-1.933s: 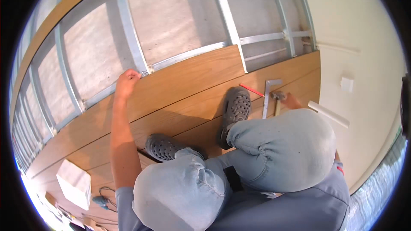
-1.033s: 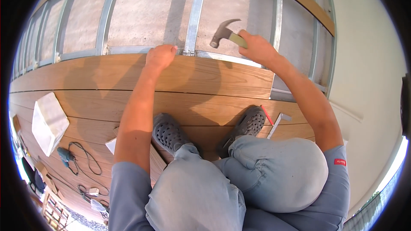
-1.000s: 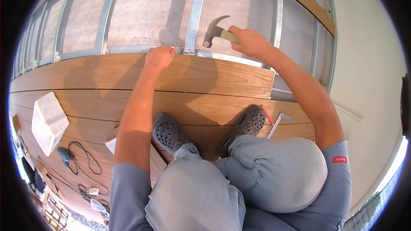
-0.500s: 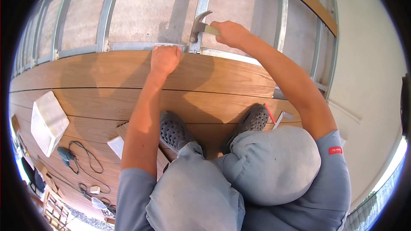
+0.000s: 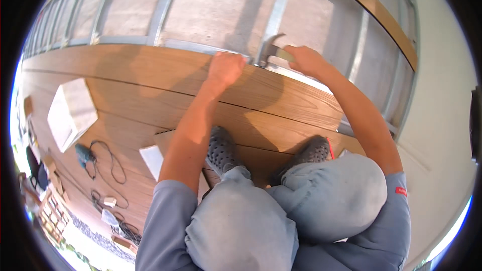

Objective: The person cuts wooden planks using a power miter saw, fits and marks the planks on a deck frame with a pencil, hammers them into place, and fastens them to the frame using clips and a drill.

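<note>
My right hand grips the handle of a claw hammer. Its head is down at the far edge of the outermost wood-grain deck board, where a metal joist meets that edge; whether it touches is unclear. Just left of the hammer, my left hand is closed over the same edge, its fingertips hidden on the far side.
Beyond the board, a metal frame stands over bare concrete. A white box-like block, a corded power drill and loose cables lie on the decking at left. A pale wall rises at right. My shoes stand on the boards.
The hammer head has come down from above the joist to the board's edge. My left hand stays on that edge. The whole view has shifted and tilted.
</note>
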